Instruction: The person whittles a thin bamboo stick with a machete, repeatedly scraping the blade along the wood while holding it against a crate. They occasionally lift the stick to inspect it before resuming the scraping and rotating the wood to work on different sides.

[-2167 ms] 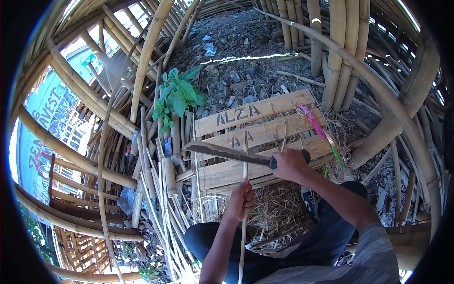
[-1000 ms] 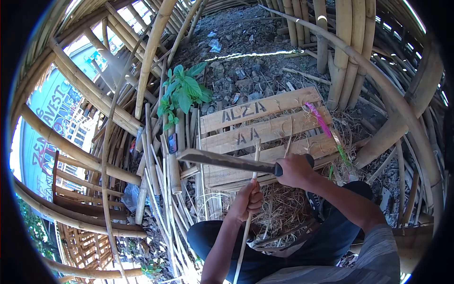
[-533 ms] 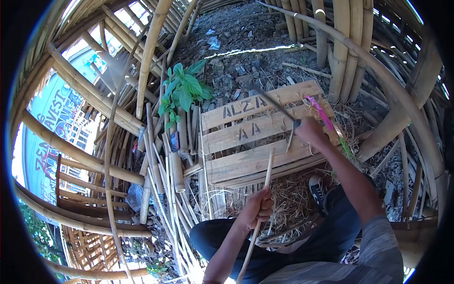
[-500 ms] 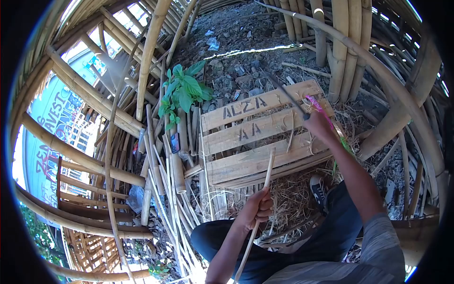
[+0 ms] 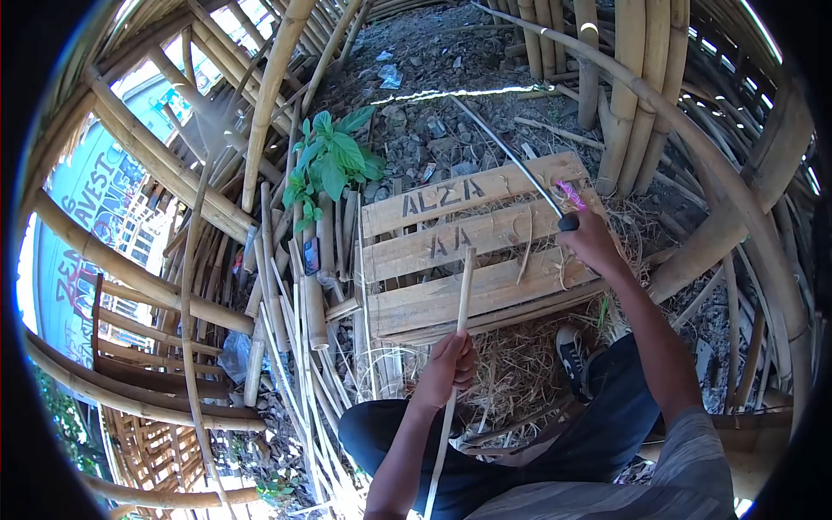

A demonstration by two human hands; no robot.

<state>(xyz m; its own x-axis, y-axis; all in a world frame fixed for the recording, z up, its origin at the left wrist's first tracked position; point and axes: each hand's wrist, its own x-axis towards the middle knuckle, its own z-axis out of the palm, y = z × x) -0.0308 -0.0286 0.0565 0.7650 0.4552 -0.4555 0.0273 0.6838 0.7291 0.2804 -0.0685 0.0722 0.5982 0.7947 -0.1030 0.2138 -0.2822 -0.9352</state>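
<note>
My left hand [image 5: 447, 367] is closed around a pale bamboo stick [image 5: 465, 290]. The stick slants up from my lap, its top end in front of the wooden crate [image 5: 433, 314]. In my right hand [image 5: 593, 244], at the crate's right side, is the dark handle of a long knife [image 5: 513, 156]. Its narrow blade points up and to the left, over the crate's far edge, and catches the light. The crate has slats lettered "ALZA" and "AA", with thin curled shavings [image 5: 527, 234] on top. Blade and stick are apart.
Cut bamboo strips [image 5: 316, 390] lie left of my knee, beside thicker bamboo pieces [image 5: 314, 314]. A leafy green plant [image 5: 334, 165] grows behind them. Shavings [image 5: 511, 368] litter the ground under the crate. Thick bamboo poles [image 5: 646, 104] stand at right. Pink cord [image 5: 570, 195] lies by the crate's right end.
My left hand and the bamboo stick have shifted slightly left and up in view. The knife is still in my right hand, its blade now tilted higher and brighter. The whole view has shifted slightly.
</note>
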